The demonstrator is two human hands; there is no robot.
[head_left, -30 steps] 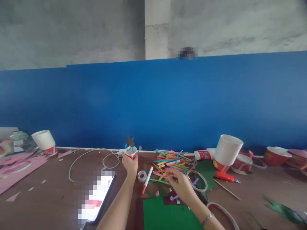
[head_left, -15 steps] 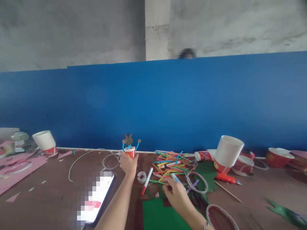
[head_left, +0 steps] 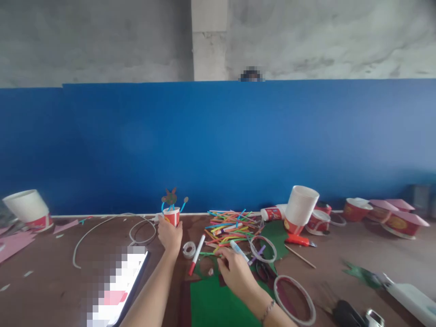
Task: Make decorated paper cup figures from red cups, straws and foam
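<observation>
Hands: we count two, one left hand [head_left: 170,237] and one right hand [head_left: 236,274]. We record one decorated cup [head_left: 171,218], bearing one paper figure [head_left: 170,198]. We enter three markers [head_left: 196,255], and straws [head_left: 225,225], which overlap too much for us to number. We further list two tall white stacks [head_left: 301,206], two large rings [head_left: 276,290], one small tape roll [head_left: 190,256], one phone [head_left: 117,290], one utility knife [head_left: 297,240], one wooden stick [head_left: 300,255], one bracelet [head_left: 268,311], and three pink-topped containers [head_left: 403,223].

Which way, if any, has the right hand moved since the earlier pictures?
Yes: judged against the tape roll, the right hand has drawn back and slightly to the left.
</observation>
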